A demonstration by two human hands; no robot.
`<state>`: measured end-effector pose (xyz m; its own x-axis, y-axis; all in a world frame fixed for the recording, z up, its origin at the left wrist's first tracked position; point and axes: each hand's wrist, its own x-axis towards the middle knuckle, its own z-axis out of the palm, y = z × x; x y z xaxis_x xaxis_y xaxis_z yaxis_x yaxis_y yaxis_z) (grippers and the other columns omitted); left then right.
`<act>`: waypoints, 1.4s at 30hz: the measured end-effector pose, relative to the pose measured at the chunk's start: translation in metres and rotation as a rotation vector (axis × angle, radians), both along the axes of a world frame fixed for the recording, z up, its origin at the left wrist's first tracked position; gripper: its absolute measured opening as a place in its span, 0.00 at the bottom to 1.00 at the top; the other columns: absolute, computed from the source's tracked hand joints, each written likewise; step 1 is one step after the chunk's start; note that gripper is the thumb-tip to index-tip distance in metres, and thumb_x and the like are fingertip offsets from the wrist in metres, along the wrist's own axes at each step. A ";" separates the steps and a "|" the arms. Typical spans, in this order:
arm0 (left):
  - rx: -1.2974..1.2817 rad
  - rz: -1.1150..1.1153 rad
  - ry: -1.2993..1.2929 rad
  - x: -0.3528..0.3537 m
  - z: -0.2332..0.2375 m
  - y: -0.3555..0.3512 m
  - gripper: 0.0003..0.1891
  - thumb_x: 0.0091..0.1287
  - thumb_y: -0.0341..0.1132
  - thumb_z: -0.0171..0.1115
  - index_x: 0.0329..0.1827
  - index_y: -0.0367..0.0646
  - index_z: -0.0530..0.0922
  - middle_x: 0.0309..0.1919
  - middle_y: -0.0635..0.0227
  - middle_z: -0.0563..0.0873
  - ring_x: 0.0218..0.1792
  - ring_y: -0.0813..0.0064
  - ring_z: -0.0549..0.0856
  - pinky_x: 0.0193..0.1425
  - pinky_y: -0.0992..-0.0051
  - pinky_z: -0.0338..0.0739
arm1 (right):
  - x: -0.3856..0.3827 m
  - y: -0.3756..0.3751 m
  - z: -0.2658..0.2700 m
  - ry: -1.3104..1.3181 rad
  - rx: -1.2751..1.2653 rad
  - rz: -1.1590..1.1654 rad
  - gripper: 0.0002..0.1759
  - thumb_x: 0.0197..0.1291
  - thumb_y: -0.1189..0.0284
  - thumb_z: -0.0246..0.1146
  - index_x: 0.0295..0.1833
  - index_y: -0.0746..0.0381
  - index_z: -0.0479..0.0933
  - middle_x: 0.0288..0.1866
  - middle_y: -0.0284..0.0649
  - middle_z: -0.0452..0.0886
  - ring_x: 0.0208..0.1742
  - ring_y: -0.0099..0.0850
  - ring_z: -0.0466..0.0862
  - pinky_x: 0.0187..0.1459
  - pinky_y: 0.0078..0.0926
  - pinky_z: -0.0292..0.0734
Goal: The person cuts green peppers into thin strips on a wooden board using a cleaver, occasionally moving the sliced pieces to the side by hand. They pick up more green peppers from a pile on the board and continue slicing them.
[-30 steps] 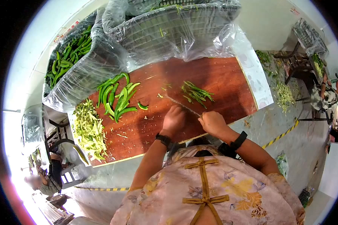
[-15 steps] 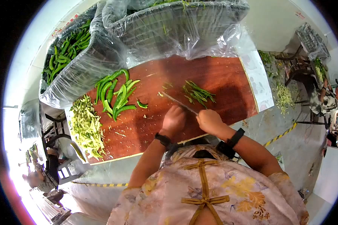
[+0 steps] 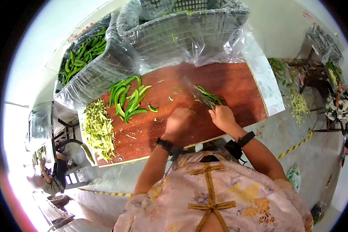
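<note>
My right hand (image 3: 223,118) is closed round the handle of a knife (image 3: 205,99), its blurred blade pointing up and left over the board. Beside the blade lies a small heap of cut green pepper strips (image 3: 208,92). My left hand (image 3: 178,121) hovers low over the wooden board (image 3: 236,81) to the left of the knife; motion smears its fingers, so what they hold, if anything, cannot be made out. Further left on the board rest several long green peppers (image 3: 130,101), and past them a pile of pale green pepper scraps (image 3: 98,133).
A plastic-lined crate (image 3: 185,36) stands behind the board. To its left, another lined crate (image 3: 81,58) holds green peppers. Yellow-black tape (image 3: 295,144) marks the floor. Other people sit far right (image 3: 340,102) and far left (image 3: 52,185).
My right hand has shifted right and slightly up, and the knife blade has swung toward the pepper strips. My left hand stays near its place, more blurred. The camera view has shifted slightly.
</note>
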<state>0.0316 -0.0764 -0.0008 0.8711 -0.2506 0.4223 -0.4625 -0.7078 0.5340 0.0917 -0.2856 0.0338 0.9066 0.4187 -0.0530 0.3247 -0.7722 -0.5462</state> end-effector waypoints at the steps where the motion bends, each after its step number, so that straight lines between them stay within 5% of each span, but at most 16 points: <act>1: 0.047 0.123 -0.006 -0.003 0.000 0.010 0.11 0.51 0.26 0.58 0.39 0.41 0.79 0.40 0.59 0.81 0.42 0.55 0.79 0.50 0.62 0.74 | -0.005 -0.002 0.008 -0.018 -0.042 0.049 0.18 0.57 0.63 0.58 0.26 0.68 0.77 0.25 0.55 0.78 0.29 0.52 0.79 0.32 0.47 0.74; 4: 0.187 0.462 -0.144 -0.014 0.000 0.051 0.11 0.52 0.28 0.56 0.39 0.41 0.79 0.41 0.61 0.80 0.44 0.57 0.78 0.50 0.63 0.73 | -0.017 -0.005 0.021 0.092 -0.127 0.227 0.17 0.56 0.63 0.58 0.26 0.68 0.77 0.25 0.54 0.78 0.30 0.52 0.79 0.33 0.47 0.74; 9: 0.209 0.642 -0.004 -0.026 0.006 0.091 0.13 0.51 0.27 0.57 0.40 0.44 0.80 0.47 0.63 0.78 0.46 0.56 0.76 0.50 0.62 0.73 | -0.027 -0.011 0.005 0.084 -0.138 0.271 0.17 0.55 0.63 0.59 0.25 0.68 0.76 0.25 0.55 0.77 0.30 0.52 0.79 0.34 0.47 0.74; 14: 0.386 0.583 -0.039 -0.014 -0.008 0.099 0.15 0.48 0.26 0.59 0.41 0.46 0.81 0.49 0.67 0.77 0.48 0.59 0.75 0.51 0.62 0.72 | -0.016 -0.024 -0.001 0.051 -0.144 0.142 0.18 0.54 0.64 0.60 0.25 0.70 0.75 0.25 0.56 0.77 0.31 0.53 0.79 0.35 0.48 0.73; 19: 0.539 0.584 -0.029 0.004 -0.007 0.079 0.07 0.52 0.37 0.58 0.29 0.45 0.77 0.36 0.64 0.77 0.42 0.63 0.76 0.42 0.62 0.73 | -0.016 -0.037 -0.006 0.041 -0.109 0.045 0.17 0.54 0.65 0.60 0.26 0.70 0.75 0.24 0.57 0.77 0.30 0.54 0.78 0.35 0.48 0.73; 25: 0.456 0.348 0.219 0.035 -0.011 0.020 0.09 0.58 0.37 0.59 0.38 0.44 0.76 0.32 0.57 0.80 0.33 0.57 0.80 0.33 0.61 0.75 | -0.018 -0.041 -0.010 -0.034 -0.081 0.090 0.16 0.55 0.65 0.60 0.26 0.69 0.75 0.24 0.57 0.77 0.31 0.54 0.78 0.35 0.47 0.73; 31: 0.351 0.089 -0.245 0.048 -0.040 0.000 0.10 0.56 0.32 0.59 0.40 0.44 0.75 0.34 0.59 0.79 0.36 0.57 0.79 0.35 0.63 0.76 | -0.022 -0.037 -0.004 0.053 -0.083 -0.005 0.15 0.55 0.65 0.59 0.26 0.68 0.76 0.24 0.56 0.77 0.31 0.53 0.79 0.35 0.47 0.73; 34: 0.300 0.169 0.035 0.037 -0.016 -0.006 0.12 0.53 0.30 0.60 0.41 0.44 0.75 0.34 0.59 0.78 0.37 0.56 0.78 0.38 0.63 0.76 | -0.022 -0.040 -0.016 -0.008 -0.067 0.006 0.16 0.54 0.65 0.59 0.25 0.68 0.76 0.24 0.56 0.77 0.30 0.53 0.79 0.34 0.48 0.73; 42: 0.212 0.193 0.109 0.027 -0.020 0.008 0.13 0.52 0.30 0.62 0.41 0.43 0.75 0.35 0.58 0.79 0.39 0.55 0.78 0.42 0.60 0.74 | -0.020 -0.038 -0.003 0.008 -0.051 0.034 0.16 0.55 0.64 0.58 0.26 0.68 0.76 0.24 0.56 0.77 0.30 0.53 0.79 0.34 0.48 0.74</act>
<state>0.0582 -0.0683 -0.0213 0.9484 -0.1488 0.2800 -0.2571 -0.8778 0.4041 0.0716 -0.3240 0.0307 0.8912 0.4461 -0.0822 0.3474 -0.7877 -0.5088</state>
